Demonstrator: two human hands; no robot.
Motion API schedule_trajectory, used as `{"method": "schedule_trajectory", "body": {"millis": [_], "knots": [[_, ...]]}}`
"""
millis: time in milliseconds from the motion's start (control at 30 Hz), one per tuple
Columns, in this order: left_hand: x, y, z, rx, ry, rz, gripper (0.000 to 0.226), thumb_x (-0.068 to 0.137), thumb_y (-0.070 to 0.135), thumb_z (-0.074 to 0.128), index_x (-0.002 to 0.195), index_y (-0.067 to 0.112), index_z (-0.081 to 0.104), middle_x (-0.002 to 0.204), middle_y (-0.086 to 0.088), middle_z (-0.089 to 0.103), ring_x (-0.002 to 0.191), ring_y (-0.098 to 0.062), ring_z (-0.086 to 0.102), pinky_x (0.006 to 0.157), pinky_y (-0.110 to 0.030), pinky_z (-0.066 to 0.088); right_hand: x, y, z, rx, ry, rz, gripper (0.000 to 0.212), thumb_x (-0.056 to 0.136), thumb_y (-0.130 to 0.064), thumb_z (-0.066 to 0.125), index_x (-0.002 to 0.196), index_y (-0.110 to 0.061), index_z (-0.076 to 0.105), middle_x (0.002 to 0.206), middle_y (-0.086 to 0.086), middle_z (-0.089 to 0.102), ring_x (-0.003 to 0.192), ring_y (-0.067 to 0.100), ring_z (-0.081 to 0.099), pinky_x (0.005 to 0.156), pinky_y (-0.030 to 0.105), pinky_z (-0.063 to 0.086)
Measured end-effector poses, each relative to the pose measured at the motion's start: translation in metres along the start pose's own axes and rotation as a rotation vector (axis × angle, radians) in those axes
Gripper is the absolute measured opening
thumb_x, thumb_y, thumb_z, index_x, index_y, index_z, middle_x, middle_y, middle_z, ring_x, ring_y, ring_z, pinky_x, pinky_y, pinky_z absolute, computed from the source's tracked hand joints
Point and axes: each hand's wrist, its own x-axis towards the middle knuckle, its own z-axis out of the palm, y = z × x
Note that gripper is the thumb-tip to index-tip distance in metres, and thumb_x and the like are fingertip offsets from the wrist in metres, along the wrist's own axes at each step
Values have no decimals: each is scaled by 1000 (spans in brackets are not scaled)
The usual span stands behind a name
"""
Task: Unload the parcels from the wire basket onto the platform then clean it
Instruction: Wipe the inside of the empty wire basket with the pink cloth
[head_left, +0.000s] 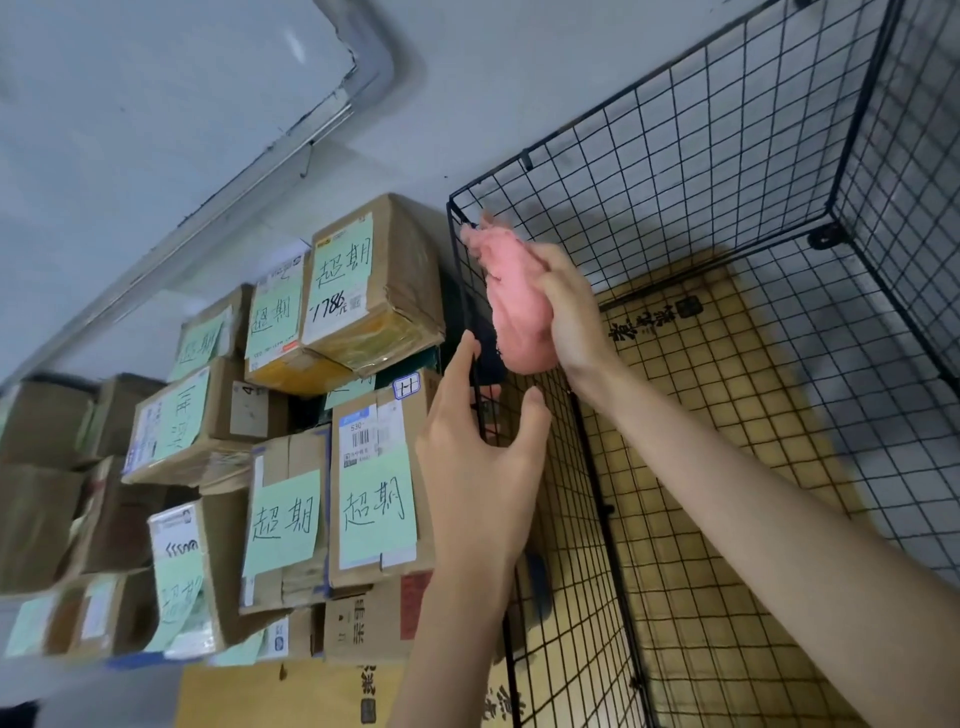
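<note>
Looking down through the head camera, I see the wire basket (701, 171) filling the right half of the frame, its black mesh walls standing open at the top and a yellowish printed cardboard sheet (727, 441) lying flat on its floor; no boxes show inside it. My right hand (569, 317) reaches in from the lower right and clutches a bunched pink cloth (514, 312), pressing it against the inner face of the basket's left wall just below that wall's upper corner, near the centre of the frame. My left hand (478, 467) comes up from the bottom centre and clasps the same wall lower down, thumb on the inside of the mesh and fingers on the outside, the forefinger lying along the edge wire. The parcels (332, 415), brown cartons mostly tagged with pale green handwritten notes, are stacked several high at centre left of the frame, just beside the basket's left wall and outside it. Behind them, a grey wall carries a pipe (363, 67) across the upper left.
</note>
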Motion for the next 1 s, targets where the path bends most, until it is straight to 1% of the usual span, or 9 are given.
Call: {"method": "schedule_trajectory", "body": {"millis": [100, 233, 267, 367, 500, 600, 700, 833, 1000], "knots": [[0, 0, 0, 12, 3, 1, 69, 80, 43, 60, 146, 31, 44, 139, 19, 54, 123, -5, 55, 104, -35, 48, 0, 12, -5, -136, -49, -76, 36, 102, -21, 49, 136, -10, 55, 123, -2, 61, 110, 4, 60, 90, 23, 52], [-1, 1, -1, 27, 4, 3, 70, 79, 45, 60, 146, 32, 44, 136, 20, 55, 120, -3, 56, 102, -35, 49, 3, 31, 0, -324, 25, -114, 52, 95, -56, 54, 140, -31, 54, 127, -2, 61, 117, 16, 58, 95, 45, 54], [-1, 1, 0, 32, 2, 2, 69, 79, 45, 60, 146, 32, 44, 135, 20, 56, 118, -2, 56, 100, -34, 50, 3, 31, 2, -332, 37, -114, 50, 94, -57, 54, 139, -34, 53, 129, -2, 59, 120, 18, 56, 97, 47, 53], [-1, 2, 0, 32, -1, 1, 69, 79, 44, 60, 145, 33, 44, 137, 19, 55, 120, -4, 56, 103, -35, 49, -6, 27, 9, -250, 11, -139, 47, 100, -33, 56, 145, -33, 44, 139, -8, 48, 129, 6, 46, 106, 42, 47], [-1, 2, 0, 27, 2, 5, 69, 79, 43, 61, 145, 33, 44, 138, 18, 55, 121, -5, 56, 103, -36, 49, -16, 25, 11, -213, 15, -190, 54, 100, -32, 58, 148, -34, 35, 141, -9, 41, 122, -13, 41, 99, 22, 41], [0, 2, 0, 23, 2, 1, 69, 79, 42, 61, 145, 32, 44, 136, 18, 57, 119, -4, 57, 102, -34, 49, -3, 18, 18, -292, 83, -292, 44, 98, -27, 60, 140, -27, 49, 133, -2, 45, 114, 0, 50, 91, 24, 49], [0, 2, 0, 14, -1, -4, 69, 79, 41, 61, 145, 32, 44, 132, 21, 57, 113, -1, 59, 98, -29, 51, 16, 8, 26, -362, 111, -337, 26, 95, -25, 64, 121, -26, 67, 121, -11, 43, 103, 5, 51, 85, 21, 52], [-1, 2, 1, 8, 2, -2, 69, 79, 41, 61, 145, 33, 44, 133, 22, 56, 112, -4, 60, 97, -32, 52, 31, 23, 22, -339, 145, -262, 17, 93, -20, 67, 108, -23, 72, 117, -3, 50, 101, 6, 55, 84, 14, 50], [-2, 1, 1, 1, 11, 8, 67, 80, 39, 61, 144, 34, 44, 137, 22, 54, 119, -5, 57, 102, -34, 49, 41, 77, -7, -381, 201, 51, 15, 97, -22, 58, 107, -27, 69, 121, 7, 56, 104, 18, 58, 91, 28, 52]]}}
